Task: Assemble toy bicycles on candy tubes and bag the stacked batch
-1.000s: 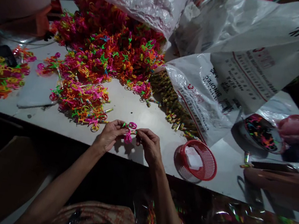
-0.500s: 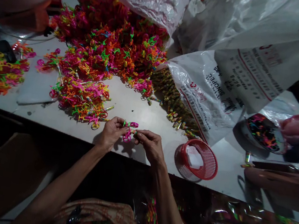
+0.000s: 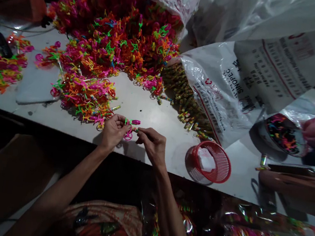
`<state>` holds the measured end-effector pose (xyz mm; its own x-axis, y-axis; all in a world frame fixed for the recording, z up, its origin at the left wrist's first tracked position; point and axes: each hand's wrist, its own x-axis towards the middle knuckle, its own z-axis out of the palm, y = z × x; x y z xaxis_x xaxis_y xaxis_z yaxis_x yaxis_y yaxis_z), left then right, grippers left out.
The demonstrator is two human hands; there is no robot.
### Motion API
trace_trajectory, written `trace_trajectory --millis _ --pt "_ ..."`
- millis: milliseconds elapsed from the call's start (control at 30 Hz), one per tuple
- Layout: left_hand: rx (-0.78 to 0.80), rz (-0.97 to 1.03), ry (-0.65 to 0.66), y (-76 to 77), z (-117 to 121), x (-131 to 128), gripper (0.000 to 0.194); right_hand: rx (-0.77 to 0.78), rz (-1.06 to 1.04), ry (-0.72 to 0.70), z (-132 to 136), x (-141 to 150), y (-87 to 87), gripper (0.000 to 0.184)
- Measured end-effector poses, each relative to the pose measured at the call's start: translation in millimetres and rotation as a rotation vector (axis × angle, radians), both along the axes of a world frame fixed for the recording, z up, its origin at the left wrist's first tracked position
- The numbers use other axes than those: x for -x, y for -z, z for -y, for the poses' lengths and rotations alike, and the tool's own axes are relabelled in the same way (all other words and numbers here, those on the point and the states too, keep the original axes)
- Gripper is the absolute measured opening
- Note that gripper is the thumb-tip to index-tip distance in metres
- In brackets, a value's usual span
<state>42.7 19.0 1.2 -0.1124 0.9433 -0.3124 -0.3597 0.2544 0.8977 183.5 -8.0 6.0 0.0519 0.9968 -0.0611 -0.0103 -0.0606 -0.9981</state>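
Pinching a small pink-and-green plastic toy (image 3: 128, 133) with closed fingers of the left hand (image 3: 113, 131) and a short multicoloured tube (image 3: 135, 129) with closed fingers of the right hand (image 3: 153, 143), above the white table (image 3: 150, 113); apparently joining both, next probably needing a straight, steady push
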Motion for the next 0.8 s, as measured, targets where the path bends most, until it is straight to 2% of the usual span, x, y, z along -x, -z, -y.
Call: trace_trajectory --millis 100,167,200,300,367,400,467,500,567,667,733,800 --pt "-0.026 -0.076 0.017 5.1 1 -1 0.036 0.007 0.062 -0.011 4 3 4.0 0.020" --pt "-0.057 -0.184 0.046 2.1 -2 8 0.033 0.037 0.085 -0.083 -1 -1 8.7 0.027" --pt "-0.101 -0.277 0.018 -2.5 -5 16 0.030 0.029 0.121 -0.103 -7 -6 11.0 0.030" --pt "-0.314 -0.711 -0.189 -26.3 -21 50 0.027 -0.079 0.383 -0.029 -42 -30 14.4 0.035" --pt "-0.428 -1.089 -0.285 -44.0 -38 65 0.042 -0.111 0.667 0.088 -76 -48 12.7 0.030" --pt "-0.461 -1.251 -0.292 -50.4 -48 67 0.049 -0.088 0.823 0.139 -93 -56 11.0 0.029" --pt "-0.509 -1.469 -0.188 -54.2 -72 56 0.055 -0.002 1.101 0.149 -123 -65 7.1 0.029" --pt "-0.533 -1.517 -0.073 -50.9 -85 43 0.054 0.041 1.211 0.122 -135 -66 5.4 0.030" --pt "-0.592 -1.550 0.207 -36.1 -113 9 0.048 0.109 1.361 0.034 -150 -63 3.3 0.030" --pt "-0.583 -1.518 0.580 -6.5 -147 -40 0.058 0.158 1.472 -0.052 -153 -52 4.0 0.030" --pt "-0.604 -1.483 0.659 10.5 -157 -59 0.061 0.168 1.495 -0.083 -144 -47 6.5 0.030" --pt "-0.612 -1.475 0.683 24.0 -158 -66 0.057 0.152 1.480 -0.119 -131 -46 9.0 0.028"
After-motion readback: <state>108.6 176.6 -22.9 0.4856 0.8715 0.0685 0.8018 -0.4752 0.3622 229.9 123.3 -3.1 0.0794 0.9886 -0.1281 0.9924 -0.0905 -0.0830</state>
